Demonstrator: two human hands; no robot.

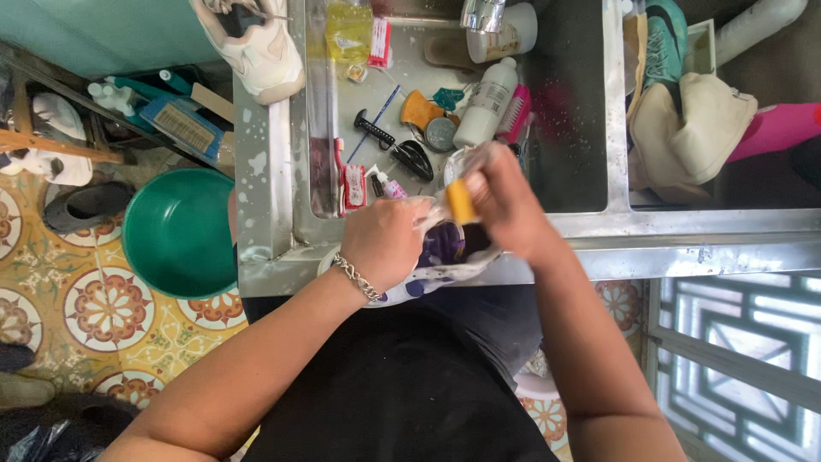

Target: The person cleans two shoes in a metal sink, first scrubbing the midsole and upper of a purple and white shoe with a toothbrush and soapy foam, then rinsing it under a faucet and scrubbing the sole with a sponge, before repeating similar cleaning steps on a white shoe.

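The left hand (pixel 385 244) is gripping a white shoe (pixel 436 257) with purple marks. The right hand (pixel 505 205) is holding a yellow brush (pixel 462 201) on it, fingers closed, over the metal sink (pixel 599 231).

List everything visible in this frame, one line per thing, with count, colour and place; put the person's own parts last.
shoe: 1, white and purple, held over the sink's front edge
yellow brush: 1, yellow, against the shoe
steel sink: 1, silver, across the top
white bottle: 1, white, in the sink
pink brush: 1, pink, beside the bottle
black brush: 1, black, in the sink
white sneaker: 1, cream, on the sink's left corner
green basin: 1, green, on the tiled floor at left
beige shoe: 1, beige, right of the sink
bracelet: 1, silver, left wrist
left hand: 1, gripping the shoe
right hand: 1, fingers around the yellow brush
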